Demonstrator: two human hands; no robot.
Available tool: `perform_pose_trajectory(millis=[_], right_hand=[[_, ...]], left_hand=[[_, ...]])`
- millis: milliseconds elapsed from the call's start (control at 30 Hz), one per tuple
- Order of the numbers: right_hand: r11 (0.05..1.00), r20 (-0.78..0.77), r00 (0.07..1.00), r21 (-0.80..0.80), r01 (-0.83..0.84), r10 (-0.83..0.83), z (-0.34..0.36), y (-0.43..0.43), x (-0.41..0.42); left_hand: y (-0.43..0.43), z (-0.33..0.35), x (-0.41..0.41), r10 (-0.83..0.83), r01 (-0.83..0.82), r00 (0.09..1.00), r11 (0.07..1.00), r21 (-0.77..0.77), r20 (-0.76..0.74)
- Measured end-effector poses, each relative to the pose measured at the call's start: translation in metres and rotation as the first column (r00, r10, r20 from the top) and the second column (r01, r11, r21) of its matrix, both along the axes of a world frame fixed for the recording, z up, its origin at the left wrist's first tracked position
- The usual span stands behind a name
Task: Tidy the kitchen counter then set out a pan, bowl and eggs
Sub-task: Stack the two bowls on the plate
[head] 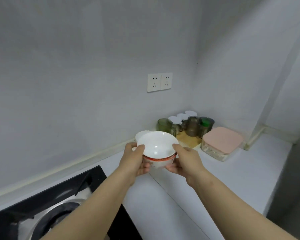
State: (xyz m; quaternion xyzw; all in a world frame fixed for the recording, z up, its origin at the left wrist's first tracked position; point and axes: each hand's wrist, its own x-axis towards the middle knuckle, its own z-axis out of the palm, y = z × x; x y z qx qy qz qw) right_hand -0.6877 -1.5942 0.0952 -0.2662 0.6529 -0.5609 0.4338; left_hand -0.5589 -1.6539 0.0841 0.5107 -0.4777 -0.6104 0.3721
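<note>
— Bowls [157,148], two nested, both hands?
— Yep. Left hand [134,161] & right hand [186,161] curled round the sides, thumbs on rim, prob. so the stack won't slip. Held above counter [232,174], near its back edge.

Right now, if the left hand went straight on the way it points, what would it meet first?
The left hand would probably meet the white bowl on the counter behind the stacked bowls it holds, then the wall; depth is unclear.
</note>
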Motion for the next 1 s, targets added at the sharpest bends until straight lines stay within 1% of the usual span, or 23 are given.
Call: perform_pose_trajectory(millis=[33,167,233,300,367,433,500,633,733,867,967,1000], right_hand=[[0.999,0.017,0.999,0.003,-0.041,0.041,-0.004,-0.022,-0.011],[0.994,0.104,0.988,-0.010,-0.111,0.112,-0.013,-0.074,-0.034],[0.980,0.123,0.973,0.010,-0.198,0.195,-0.017,-0.104,-0.055],[0.969,0.109,0.964,0.023,-0.245,0.241,-0.017,-0.126,-0.067],[0.949,0.079,0.947,0.024,-0.313,0.311,-0.015,-0.151,-0.082],[0.932,0.005,0.933,0.040,-0.361,0.361,-0.013,-0.176,-0.092],[0.915,-0.042,0.915,0.049,-0.400,0.402,-0.012,-0.198,-0.098],[0.900,-0.040,0.899,0.045,-0.434,0.435,-0.017,-0.235,-0.109],[0.887,-0.012,0.890,0.082,-0.454,0.456,-0.031,-0.253,-0.114],[0.886,0.013,0.893,0.116,-0.449,0.451,-0.055,-0.267,-0.119],[0.887,-0.023,0.894,0.141,-0.440,0.448,-0.067,-0.273,-0.121],[0.884,-0.061,0.889,0.153,-0.441,0.454,-0.070,-0.274,-0.121]], left_hand=[[-0.016,-0.003,-0.010,0.046,-0.046,0.999,0.999,-0.006,0.003],[-0.055,-0.007,-0.028,0.140,-0.140,0.990,0.990,-0.005,0.011],[-0.076,-0.011,-0.046,0.215,-0.215,0.977,0.977,0.008,0.015],[-0.089,-0.014,-0.055,0.259,-0.258,0.965,0.966,-0.017,0.049],[-0.106,-0.017,-0.071,0.340,-0.332,0.936,0.939,-0.091,0.088],[-0.120,-0.017,-0.080,0.408,-0.392,0.907,0.908,-0.149,0.099],[-0.136,-0.015,-0.086,0.447,-0.429,0.889,0.889,-0.160,0.101],[-0.160,-0.013,-0.098,0.495,-0.472,0.859,0.866,-0.167,0.135],[-0.170,-0.017,-0.104,0.516,-0.487,0.831,0.856,-0.176,0.210],[-0.178,-0.032,-0.107,0.502,-0.489,0.813,0.864,-0.122,0.295],[-0.184,-0.044,-0.107,0.484,-0.484,0.802,0.870,-0.093,0.351],[-0.186,-0.047,-0.107,0.480,-0.484,0.800,0.871,-0.084,0.361]])
